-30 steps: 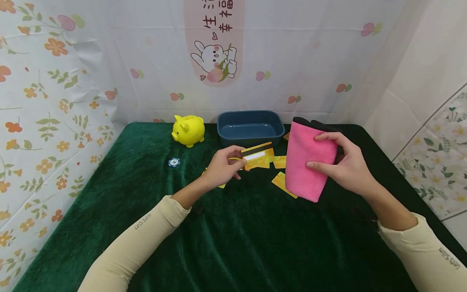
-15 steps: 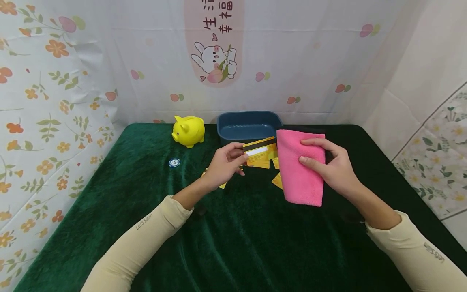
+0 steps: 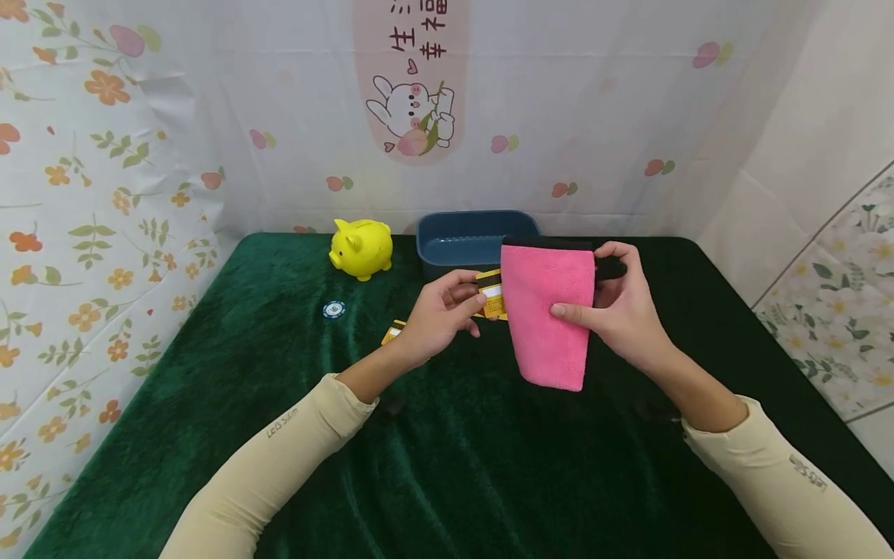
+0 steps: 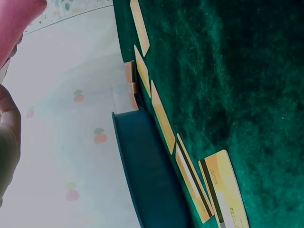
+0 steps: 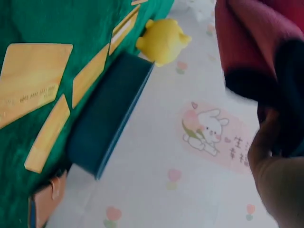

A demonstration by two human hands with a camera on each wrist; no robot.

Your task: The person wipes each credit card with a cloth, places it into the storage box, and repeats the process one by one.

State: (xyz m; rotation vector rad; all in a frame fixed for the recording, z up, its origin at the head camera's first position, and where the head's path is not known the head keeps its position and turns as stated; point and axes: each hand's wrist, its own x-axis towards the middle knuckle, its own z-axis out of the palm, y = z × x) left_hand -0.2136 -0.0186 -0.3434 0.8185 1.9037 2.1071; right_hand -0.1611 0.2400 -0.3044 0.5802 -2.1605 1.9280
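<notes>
My left hand pinches a yellow bank card between thumb and fingers above the green table. The card's right part is hidden by a folded pink cloth with black edging. My right hand grips that cloth by its right side, thumb in front and some fingers behind. In the right wrist view the cloth shows layered folds above the right hand. Only the edge of the left hand shows in the left wrist view, below a bit of pink cloth.
A blue bin stands at the back, with a yellow piggy bank to its left and a poker chip nearer. Several yellow cards lie before the bin. A brown wallet lies beside it.
My right hand has moved left with the pink cloth, which now covers much of the held card. My left hand has shifted slightly right.
</notes>
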